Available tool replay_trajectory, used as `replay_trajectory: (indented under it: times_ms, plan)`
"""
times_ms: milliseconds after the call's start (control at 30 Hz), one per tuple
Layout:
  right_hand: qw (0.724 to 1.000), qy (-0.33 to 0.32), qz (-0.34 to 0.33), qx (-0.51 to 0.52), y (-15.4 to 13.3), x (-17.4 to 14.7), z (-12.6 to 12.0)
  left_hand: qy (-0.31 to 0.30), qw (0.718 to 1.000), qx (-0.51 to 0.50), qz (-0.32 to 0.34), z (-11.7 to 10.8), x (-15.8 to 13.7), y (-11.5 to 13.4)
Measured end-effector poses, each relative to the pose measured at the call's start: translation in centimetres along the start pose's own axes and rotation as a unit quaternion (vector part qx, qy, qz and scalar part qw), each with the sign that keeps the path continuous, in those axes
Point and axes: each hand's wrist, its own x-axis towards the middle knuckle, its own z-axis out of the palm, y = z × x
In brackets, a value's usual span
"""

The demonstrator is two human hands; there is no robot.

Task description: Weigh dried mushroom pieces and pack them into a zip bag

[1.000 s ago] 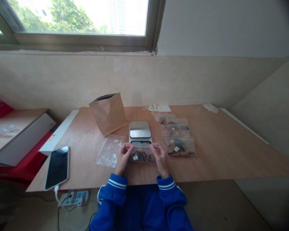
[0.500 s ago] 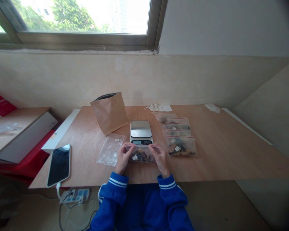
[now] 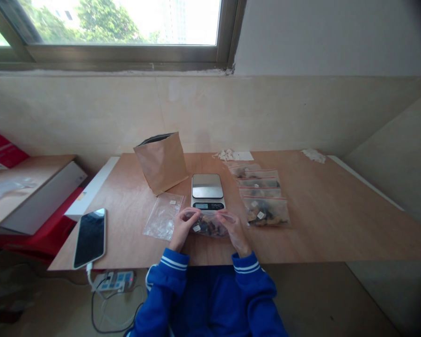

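zip bag (image 3: 207, 225) of dark dried pieces: on table (image 3: 337, 224) edge, just before scale (image 3: 207, 192) | left hand (image 3: 182, 228), right hand (image 3: 235, 228): both pinch its top corners | filled bags (image 3: 263, 196) right; empty bag (image 3: 163, 215) left; paper bag (image 3: 161, 161) open | since earlier: hands' grip unchanged

Clear glossy plastic bag (image 3: 209, 225); matt wood table (image 3: 323, 220); brown paper bag (image 3: 162, 161); shiny metal scale (image 3: 207, 186).
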Motion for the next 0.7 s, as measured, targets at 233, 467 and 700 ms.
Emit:
replay_trajectory:
  times_ms: [233,467,700]
  plan:
    - [0.996,0.019,-0.054,-0.062,-0.6,0.0,0.2,-0.001,1.000,0.025,-0.001,0.1,-0.2,0.2]
    - [0.987,0.021,-0.097,-0.126,-2.7,-0.3,0.1,0.007,0.999,0.032,0.013,0.3,-0.6,0.6]
    - [0.844,0.001,-0.273,-0.462,-8.8,-1.5,2.0,-0.025,0.998,0.020,0.047,0.7,-1.5,2.0]
